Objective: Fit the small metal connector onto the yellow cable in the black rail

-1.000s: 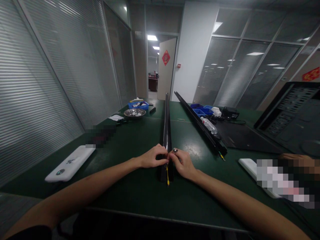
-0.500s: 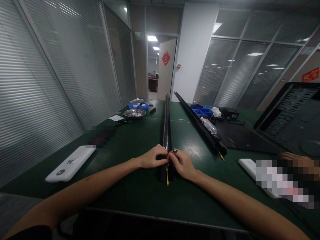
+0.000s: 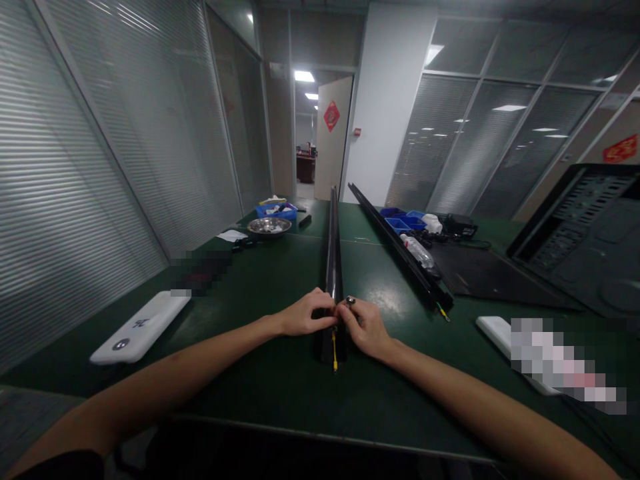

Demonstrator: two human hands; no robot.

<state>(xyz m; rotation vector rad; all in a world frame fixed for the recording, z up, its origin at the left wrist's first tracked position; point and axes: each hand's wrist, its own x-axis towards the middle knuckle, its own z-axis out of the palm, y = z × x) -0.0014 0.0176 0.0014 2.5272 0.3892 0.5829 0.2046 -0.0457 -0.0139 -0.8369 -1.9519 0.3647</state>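
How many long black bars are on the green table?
2. The middle bar is at the left hand and right hand; the right bar lies beside the clear bottle.

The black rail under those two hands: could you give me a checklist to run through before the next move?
1. Black rail lying on the green table: ok.
2. Left hand and right hand both near its closer end: ok.
3. Yellow wire, near tip clear of both hands: ok.
4. What is held between the hands: cannot tell, too small and hidden.
5. Second rail apart from the hands: ok.
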